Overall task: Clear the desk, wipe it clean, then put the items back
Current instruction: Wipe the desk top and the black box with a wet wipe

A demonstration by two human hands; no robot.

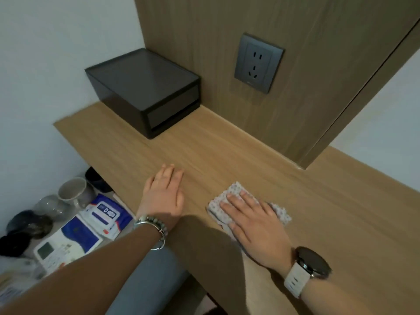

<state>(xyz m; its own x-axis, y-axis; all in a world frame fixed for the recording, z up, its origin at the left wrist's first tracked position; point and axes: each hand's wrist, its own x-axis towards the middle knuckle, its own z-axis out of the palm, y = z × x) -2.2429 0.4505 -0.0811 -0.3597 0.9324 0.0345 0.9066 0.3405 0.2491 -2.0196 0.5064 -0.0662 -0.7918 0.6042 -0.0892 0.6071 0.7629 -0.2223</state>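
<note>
My right hand (254, 226) lies flat with straight fingers on a patterned white cloth (236, 194), pressing it onto the wooden desk (227, 155) near the front edge. My left hand (164, 193) rests flat on the bare desk top to the left of the cloth, fingers straight and together, holding nothing. A dark grey drawer box (143, 92) stands at the desk's back left corner against the wall. Part of the cloth is hidden under my right palm.
Below the desk's left end, on a lower surface, lie a grey mug (73, 192), a glass (48, 204), a pack of wet wipes (106, 213), a white remote (53, 253) and dark items (27, 226). A wall socket (259, 63) sits in the wooden panel behind.
</note>
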